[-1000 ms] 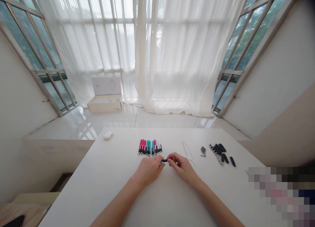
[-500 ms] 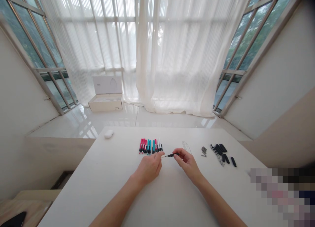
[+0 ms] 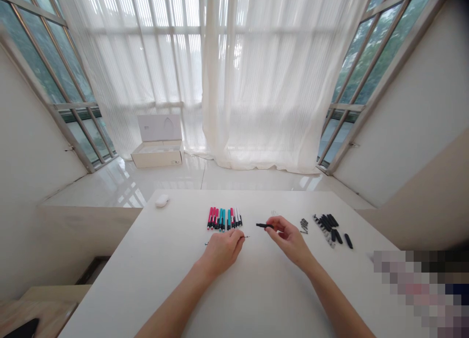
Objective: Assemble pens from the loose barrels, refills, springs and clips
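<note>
My left hand (image 3: 224,250) is closed on a thin rod that looks like a pen's inner tube. The thin rod's pointed front end (image 3: 247,237) sticks out past the fingertips, and its rear end shows on the other side. In my right hand (image 3: 284,233), thumb and fingers pinch a black pen grip piece (image 3: 264,225), pointing left and apart from the rod. Just beyond my left hand lies a row of pens or pen barrels (image 3: 223,219) in pink, teal and white with black parts. Several thin wire-like pieces (image 3: 274,213) lie behind my right hand, partly hidden.
On the white table (image 3: 252,299), small grey metal pieces (image 3: 304,225) lie to the right. Beyond them are black grip pieces (image 3: 330,221) and grey clip-like parts (image 3: 329,242). A white case (image 3: 161,200) sits back left. An open box (image 3: 157,155) stands on the sill.
The black grip piece and the rod, lined up end to end earlier, are now apart. My right hand has moved right and slightly up with the grip piece; more of the rod shows.
</note>
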Motion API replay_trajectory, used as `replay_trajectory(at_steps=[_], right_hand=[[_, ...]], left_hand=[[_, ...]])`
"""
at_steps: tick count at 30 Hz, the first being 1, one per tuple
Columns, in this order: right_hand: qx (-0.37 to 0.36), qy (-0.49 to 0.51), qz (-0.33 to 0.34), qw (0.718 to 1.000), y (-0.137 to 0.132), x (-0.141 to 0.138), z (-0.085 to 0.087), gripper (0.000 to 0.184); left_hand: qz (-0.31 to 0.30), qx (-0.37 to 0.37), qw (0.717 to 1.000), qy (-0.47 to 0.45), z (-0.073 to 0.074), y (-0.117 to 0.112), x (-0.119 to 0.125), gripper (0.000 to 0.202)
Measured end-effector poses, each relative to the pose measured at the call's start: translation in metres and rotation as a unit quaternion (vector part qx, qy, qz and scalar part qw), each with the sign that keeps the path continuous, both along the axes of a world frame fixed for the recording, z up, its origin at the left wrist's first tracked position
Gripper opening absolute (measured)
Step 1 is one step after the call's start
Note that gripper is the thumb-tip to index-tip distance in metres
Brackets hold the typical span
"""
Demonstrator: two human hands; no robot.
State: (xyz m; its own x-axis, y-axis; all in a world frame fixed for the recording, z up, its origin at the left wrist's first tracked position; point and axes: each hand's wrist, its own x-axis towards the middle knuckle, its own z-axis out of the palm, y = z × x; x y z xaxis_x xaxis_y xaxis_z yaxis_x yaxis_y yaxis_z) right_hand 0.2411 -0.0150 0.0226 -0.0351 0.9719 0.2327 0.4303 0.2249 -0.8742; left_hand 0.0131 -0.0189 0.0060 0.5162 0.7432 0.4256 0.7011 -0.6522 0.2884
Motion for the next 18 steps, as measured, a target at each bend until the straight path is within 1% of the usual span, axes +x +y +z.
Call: replay_trajectory(at_steps=[3,5,8,11,14,18], right_hand=[[0.018,-0.108,-0.079,0.991,0.003,0.028,0.007,0.027],[0.031,-0.152,-0.107,0.982,0.001,0.047,0.01,0.028],[0.041,-0.173,-0.122,0.976,-0.006,0.07,0.01,0.032],[0.027,-0.202,-0.138,0.969,-0.012,0.087,0.007,0.035],[0.005,-0.236,-0.151,0.96,-0.018,0.097,0.003,0.033],[-0.023,-0.257,-0.162,0.952,-0.028,0.103,-0.002,0.029]], left_hand=[[-0.002,-0.001,1.0,0.002,-0.001,0.0,0.0,0.019],[-0.004,-0.006,1.0,0.008,-0.002,0.0,0.0,0.019],[-0.008,-0.019,1.0,0.019,-0.003,0.0,0.001,0.02],[-0.007,-0.03,0.999,0.032,-0.004,0.0,0.002,0.021],[-0.002,-0.033,0.998,0.047,-0.006,0.0,0.002,0.023],[-0.001,-0.038,0.997,0.062,-0.005,0.0,0.002,0.024]])
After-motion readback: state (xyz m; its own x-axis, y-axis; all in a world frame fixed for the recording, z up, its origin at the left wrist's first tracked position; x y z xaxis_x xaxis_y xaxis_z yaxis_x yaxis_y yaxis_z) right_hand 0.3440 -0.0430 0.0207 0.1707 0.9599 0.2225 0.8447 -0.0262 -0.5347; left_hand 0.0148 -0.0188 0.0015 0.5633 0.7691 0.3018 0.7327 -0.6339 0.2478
